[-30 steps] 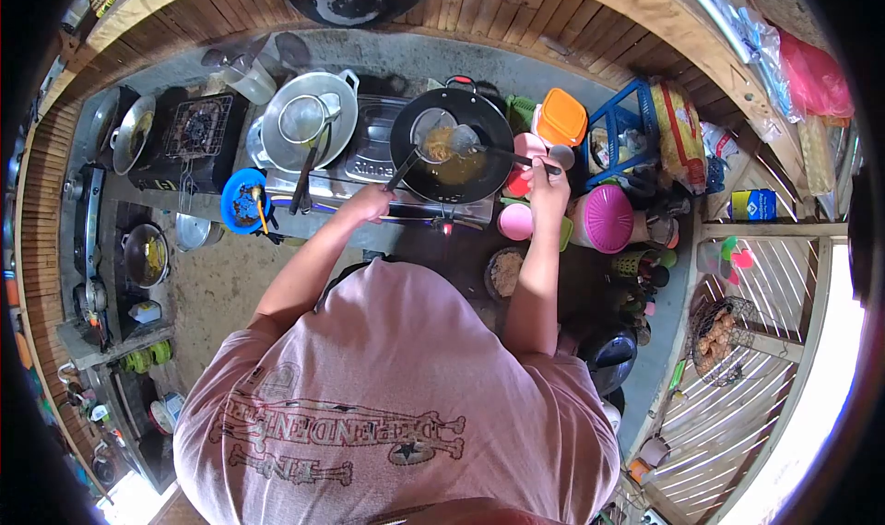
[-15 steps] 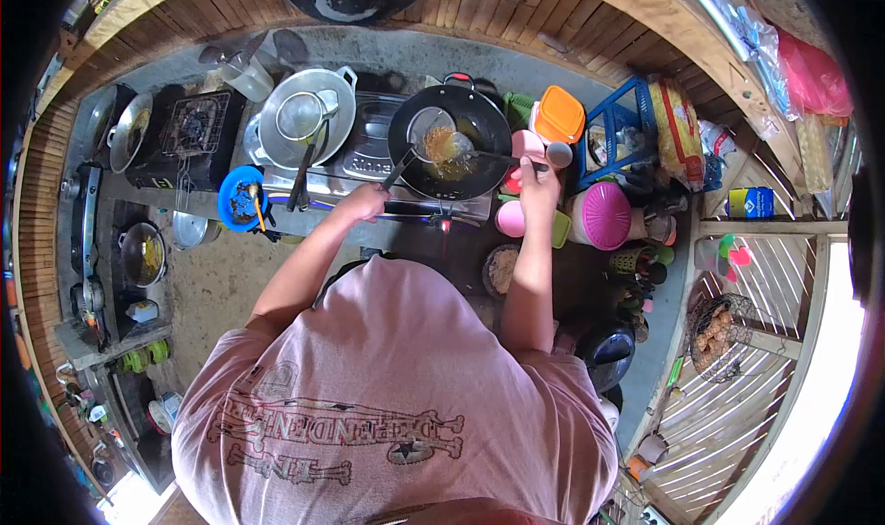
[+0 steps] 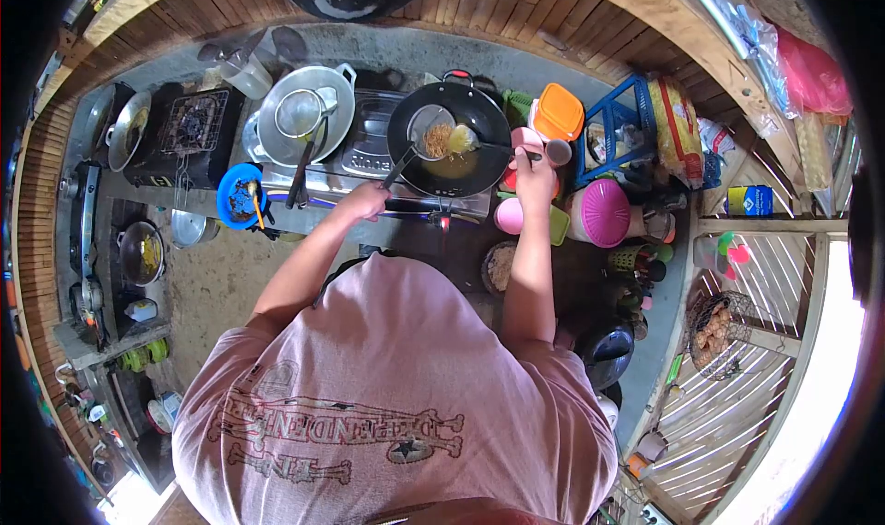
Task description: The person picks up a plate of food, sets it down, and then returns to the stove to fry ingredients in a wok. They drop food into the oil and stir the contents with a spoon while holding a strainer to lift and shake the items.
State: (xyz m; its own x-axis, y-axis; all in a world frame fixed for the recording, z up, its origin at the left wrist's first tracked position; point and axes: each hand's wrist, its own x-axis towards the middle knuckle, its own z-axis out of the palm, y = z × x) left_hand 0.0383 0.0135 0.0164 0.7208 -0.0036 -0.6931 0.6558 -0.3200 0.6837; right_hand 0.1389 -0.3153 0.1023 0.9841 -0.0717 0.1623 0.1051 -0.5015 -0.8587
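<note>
On the stove stands a black wok [image 3: 489, 119] with yellowish oil [image 3: 454, 165] in its bottom. My left hand [image 3: 369, 200] is closed round the dark handle of a strainer [image 3: 430, 117], whose basket is over the left part of the wok. Brown fried bits [image 3: 438, 141] lie in the basket. The fingers of my right hand [image 3: 533, 176] wrap the handle of a ladle [image 3: 463, 138]. Its rounded head, shiny and yellowish, is right beside the strainer's rim, above the oil.
Left of the wok, a large aluminium pot [image 3: 341, 110] holds another strainer [image 3: 300, 115]. A blue bowl [image 3: 226, 198] with dark contents sits at the counter edge. Pink containers [image 3: 604, 213], an orange-lidded box [image 3: 560, 112] and a blue rack [image 3: 599, 124] crowd the right side.
The ladle's head has moved up and slightly left, to the strainer's rim. The brown bits are now gathered in the strainer, and the oil below shows more plainly.
</note>
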